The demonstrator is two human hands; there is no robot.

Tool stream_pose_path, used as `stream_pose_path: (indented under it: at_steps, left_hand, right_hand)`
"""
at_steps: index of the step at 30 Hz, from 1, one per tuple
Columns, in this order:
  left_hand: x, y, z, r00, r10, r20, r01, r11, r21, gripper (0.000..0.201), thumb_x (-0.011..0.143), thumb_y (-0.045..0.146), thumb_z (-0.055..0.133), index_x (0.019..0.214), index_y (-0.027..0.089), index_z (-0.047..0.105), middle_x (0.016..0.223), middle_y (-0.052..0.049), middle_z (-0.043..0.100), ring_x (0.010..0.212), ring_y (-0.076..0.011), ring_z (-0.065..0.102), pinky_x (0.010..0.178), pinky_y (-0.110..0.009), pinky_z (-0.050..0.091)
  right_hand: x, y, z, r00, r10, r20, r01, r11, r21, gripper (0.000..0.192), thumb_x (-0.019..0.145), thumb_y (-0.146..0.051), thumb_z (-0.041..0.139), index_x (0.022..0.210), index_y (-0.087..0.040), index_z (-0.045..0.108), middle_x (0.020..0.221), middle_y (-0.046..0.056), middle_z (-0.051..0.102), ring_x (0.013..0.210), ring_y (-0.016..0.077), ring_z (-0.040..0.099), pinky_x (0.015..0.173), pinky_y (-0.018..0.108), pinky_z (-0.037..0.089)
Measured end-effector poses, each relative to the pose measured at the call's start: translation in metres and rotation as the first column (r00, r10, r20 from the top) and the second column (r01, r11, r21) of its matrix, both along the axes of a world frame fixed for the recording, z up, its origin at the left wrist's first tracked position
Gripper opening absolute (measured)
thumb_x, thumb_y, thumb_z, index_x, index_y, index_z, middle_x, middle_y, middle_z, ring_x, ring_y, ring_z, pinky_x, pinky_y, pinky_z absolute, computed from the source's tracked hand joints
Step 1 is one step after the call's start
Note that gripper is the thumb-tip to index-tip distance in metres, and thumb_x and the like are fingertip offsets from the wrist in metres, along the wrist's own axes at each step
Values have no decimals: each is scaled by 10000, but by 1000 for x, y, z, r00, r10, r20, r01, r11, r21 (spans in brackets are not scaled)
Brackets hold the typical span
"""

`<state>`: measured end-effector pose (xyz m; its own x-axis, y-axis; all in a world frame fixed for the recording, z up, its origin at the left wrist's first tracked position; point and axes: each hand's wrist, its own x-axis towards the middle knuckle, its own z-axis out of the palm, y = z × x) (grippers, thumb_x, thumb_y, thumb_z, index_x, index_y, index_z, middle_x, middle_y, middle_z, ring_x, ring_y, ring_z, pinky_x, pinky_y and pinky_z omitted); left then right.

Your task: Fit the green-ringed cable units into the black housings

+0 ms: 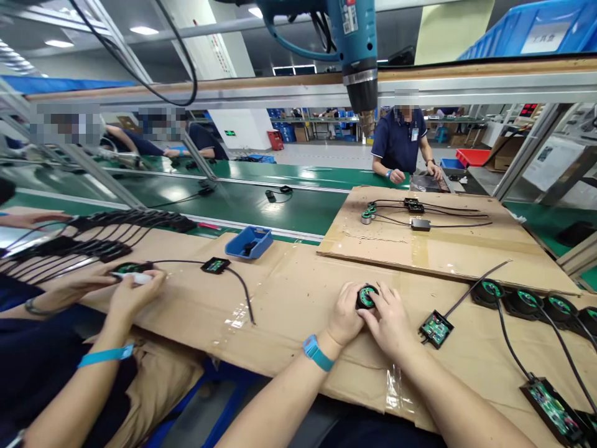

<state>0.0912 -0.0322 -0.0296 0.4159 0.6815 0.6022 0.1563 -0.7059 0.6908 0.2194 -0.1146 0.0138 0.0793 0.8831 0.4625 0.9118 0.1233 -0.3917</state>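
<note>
Over the cardboard (289, 292), the disc (367, 297) is gripped between the curled fingers of the left hand (346, 314) and the pinching thumb and fingers of the right hand (388, 316), presumably so that its upturned green side is kept steady.

1. Top right, there it is: "工具盒" on the white rectangular label (545, 38) of the blue plastic bin (581, 30)!
2. Teal-bodied power drill (361, 42): its white-and-red label (349, 17) is too small to read.
3. Green rectangular sign (230, 132), white pillar (249, 127): lettering blurred.
</note>
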Motion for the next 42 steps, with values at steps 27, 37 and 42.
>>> stream_pose_path:
  at_steps: [27,37,42]
  left_hand:
    - [-17,24,-11,952,153,265,-71,953,-295,917,806,871,329,1313,120,470,1165,-190,589,1031,-279,580,929,-471,492]
    - [-17,20,-11,949,183,259,-83,931,-355,857,822,858,302,1228,137,525,1113,-173,597,994,-263,573,887,-424,484]
    - [-16,22,-7,945,204,256,-100,925,-368,861,816,864,313,1227,136,521,1117,-172,583,1008,-266,557,917,-434,466]
  right_hand:
    - [47,34,-54,960,25,280,-38,999,40,555,974,-530,374,1071,-142,759,1107,175,700,1013,344,647,909,493,533]
    - [41,37,-49,969,20,245,-51,991,122,526,993,-514,375,1073,-158,754,1143,162,701,1096,335,629,995,488,494]
    - [33,33,-49,959,19,282,-34,998,50,414,979,-357,412,1078,-147,756,1074,193,691,1090,364,614,961,518,493]
